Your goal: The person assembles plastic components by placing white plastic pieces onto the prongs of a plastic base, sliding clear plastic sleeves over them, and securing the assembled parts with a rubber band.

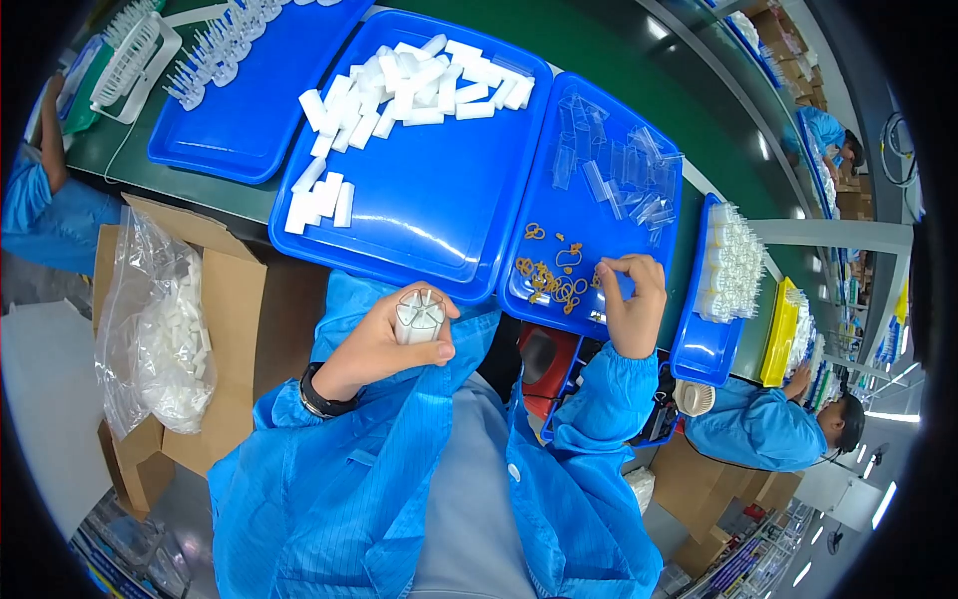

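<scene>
My left hand (pixel 364 349) is closed around a round bundle of white wedge-shaped pieces (pixel 419 315), held upright close to my body with its segmented end facing up. My right hand (pixel 639 304) is over the near right corner of a blue tray (pixel 609 240), thumb and forefinger pinched on what looks like a yellow rubber band. Loose yellow rubber bands (pixel 544 280) lie in that corner beside my fingertips. Clear plastic pieces (pixel 619 165) are scattered across the far half of the same tray.
A larger blue tray (pixel 419 190) carries many white blocks (pixel 409 85). Left stands an open cardboard box (pixel 239 329) with a plastic bag of white pieces (pixel 180 369). Another blue tray (pixel 235 130) holds clear pronged parts. Rightward are a stack of clear parts (pixel 733 265) and a co-worker (pixel 758 424).
</scene>
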A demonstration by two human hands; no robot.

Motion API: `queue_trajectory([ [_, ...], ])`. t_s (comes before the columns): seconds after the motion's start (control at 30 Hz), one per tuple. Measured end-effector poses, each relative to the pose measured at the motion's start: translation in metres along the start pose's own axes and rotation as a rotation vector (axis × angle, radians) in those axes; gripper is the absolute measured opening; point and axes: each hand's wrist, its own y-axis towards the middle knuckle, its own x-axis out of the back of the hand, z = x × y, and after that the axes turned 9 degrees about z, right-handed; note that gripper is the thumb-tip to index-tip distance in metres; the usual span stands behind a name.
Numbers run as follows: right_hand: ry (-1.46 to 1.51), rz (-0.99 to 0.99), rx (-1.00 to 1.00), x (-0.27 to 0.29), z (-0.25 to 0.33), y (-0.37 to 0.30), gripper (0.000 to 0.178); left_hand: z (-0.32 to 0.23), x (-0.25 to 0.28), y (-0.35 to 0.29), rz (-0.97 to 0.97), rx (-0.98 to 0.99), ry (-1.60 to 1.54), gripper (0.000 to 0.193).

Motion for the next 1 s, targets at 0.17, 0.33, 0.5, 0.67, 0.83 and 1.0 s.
queue_trajectory([
  [0.17,0.015,0.117,0.000,-0.002,0.008,0.000,0.013,0.000,0.004,-0.003,-0.020,0.005,0.007,0.032],
  [0.33,-0.026,0.209,0.054,-0.010,0.012,0.003,0.015,0.001,0.006,-0.005,-0.029,0.008,0.007,0.033],
  [0.5,-0.110,0.208,0.094,-0.024,0.014,0.013,0.013,-0.001,0.007,-0.006,-0.017,0.001,-0.004,0.033],
  [0.67,-0.198,0.204,0.081,-0.030,0.018,0.015,0.010,-0.002,0.008,-0.008,-0.019,-0.008,-0.021,0.034],
  [0.83,0.244,0.115,-0.021,-0.016,0.023,0.011,0.007,-0.006,0.009,-0.011,-0.050,-0.018,0.047,0.035],
  [1.0,1.123,0.188,0.046,-0.015,0.044,0.000,0.015,-0.007,0.006,-0.008,-0.054,-0.030,0.117,0.035],
])
